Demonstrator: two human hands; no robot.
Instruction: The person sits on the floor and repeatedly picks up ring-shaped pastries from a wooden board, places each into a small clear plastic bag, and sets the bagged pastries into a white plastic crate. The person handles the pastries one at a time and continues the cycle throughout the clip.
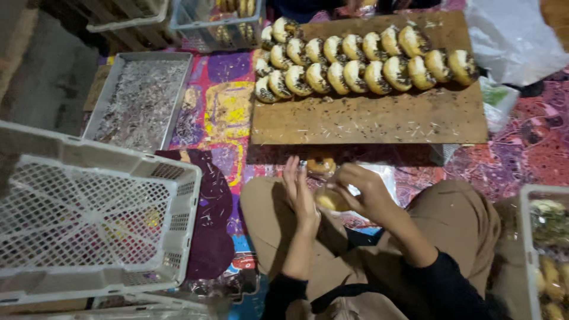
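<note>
A white lattice crate [89, 219] fills the lower left of the frame, tipped on its side, with a shallow grey tray [142, 98] of dark sprinkles above it, likely kept near for coating. At centre bottom a seated person works over their lap: the left hand [299, 192] stands edge-up, fingers straight and open against a pale round bun [329, 200], apparently steadying it, while the right hand [367, 192] curls closed around the bun from the other side. A second bun [321, 165] lies just beyond the fingertips, on what looks like clear wrap, too blurred to be sure. Across the upper middle, a wooden board [367, 118] carries two overlapping rows of sprinkle-topped buns [361, 65], leaned together probably to save room. A white plastic bag [510, 35] is cut off at upper right; another crate [542, 249] at lower right holds dim, indistinct goods
</note>
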